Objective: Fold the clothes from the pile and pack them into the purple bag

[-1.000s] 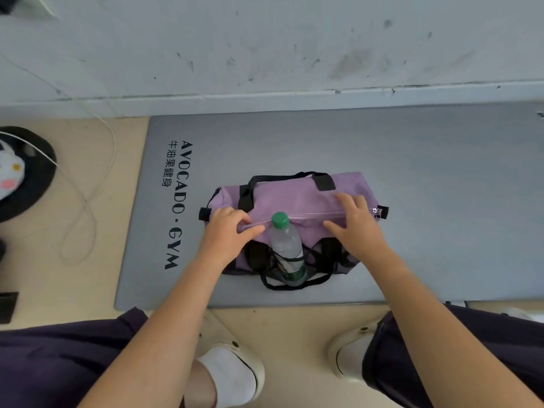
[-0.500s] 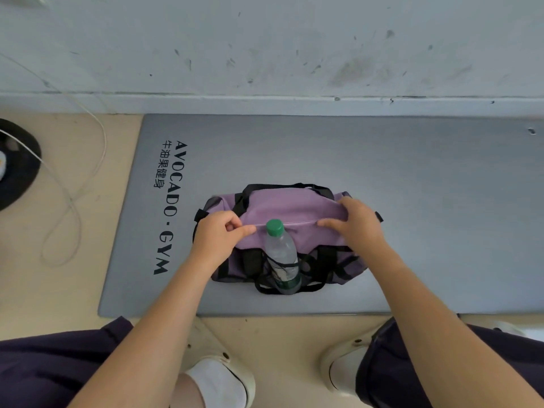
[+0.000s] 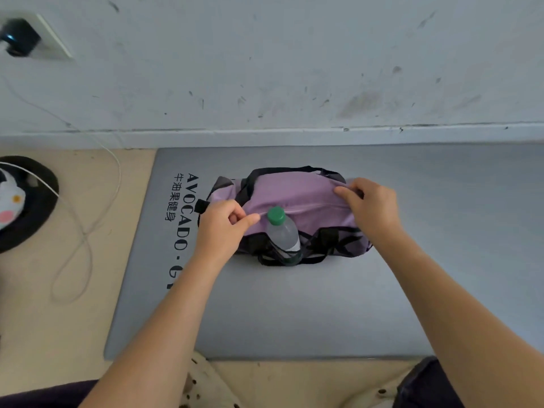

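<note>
Head view showed the purple fabric duffel bag (image 3: 297,198) lying on the grey gym mat (image 3: 412,260). Left hand (image 3: 223,228) pinched what looked like its zipper pull; right hand (image 3: 372,206) gripped the bag's right end. A green-capped clear plastic bottle (image 3: 282,234) stood in its side pocket.

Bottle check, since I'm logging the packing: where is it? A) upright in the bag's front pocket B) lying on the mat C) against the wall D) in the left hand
A: the bottle stands green cap up in the mesh front pocket of the bag.
</note>
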`<control>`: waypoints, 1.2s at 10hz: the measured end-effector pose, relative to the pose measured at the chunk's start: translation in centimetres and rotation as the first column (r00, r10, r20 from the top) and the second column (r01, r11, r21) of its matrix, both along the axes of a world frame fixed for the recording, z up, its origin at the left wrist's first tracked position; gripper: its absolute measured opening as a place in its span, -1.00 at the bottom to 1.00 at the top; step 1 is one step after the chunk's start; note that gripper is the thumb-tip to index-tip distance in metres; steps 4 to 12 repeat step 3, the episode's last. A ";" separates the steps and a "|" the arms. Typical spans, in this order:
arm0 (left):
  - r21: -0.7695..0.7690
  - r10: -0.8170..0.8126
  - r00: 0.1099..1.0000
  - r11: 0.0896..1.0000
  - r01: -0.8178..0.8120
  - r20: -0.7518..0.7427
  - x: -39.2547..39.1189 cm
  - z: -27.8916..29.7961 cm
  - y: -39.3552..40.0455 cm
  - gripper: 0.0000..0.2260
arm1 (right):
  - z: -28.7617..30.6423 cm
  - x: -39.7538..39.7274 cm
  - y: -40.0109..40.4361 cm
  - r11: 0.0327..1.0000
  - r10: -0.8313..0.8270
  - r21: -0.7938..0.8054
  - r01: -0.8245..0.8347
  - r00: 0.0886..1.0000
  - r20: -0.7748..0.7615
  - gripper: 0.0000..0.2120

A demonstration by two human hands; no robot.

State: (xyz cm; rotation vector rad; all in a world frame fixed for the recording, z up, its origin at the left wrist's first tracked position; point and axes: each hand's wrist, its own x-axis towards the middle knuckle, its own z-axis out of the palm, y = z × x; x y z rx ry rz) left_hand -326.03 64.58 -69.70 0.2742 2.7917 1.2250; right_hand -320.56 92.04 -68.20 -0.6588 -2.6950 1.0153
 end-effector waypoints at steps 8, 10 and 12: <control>-0.100 -0.084 0.995 0.991 0.088 0.045 -3.6 1.6 1.3 -0.74 | 0.9 -1.9 -0.5 0.981 0.167 -0.125 -0.146 0.969 0.184 -0.42; -0.100 -0.084 0.995 0.991 0.088 0.045 -3.6 1.6 1.3 -0.74 | 0.9 -1.9 -0.5 0.981 0.167 -0.125 -0.146 0.969 0.184 -0.42; -0.100 -0.084 0.995 0.991 0.088 0.045 -3.6 1.6 1.3 -0.74 | 0.9 -1.9 -0.5 0.981 0.167 -0.125 -0.146 0.969 0.184 -0.42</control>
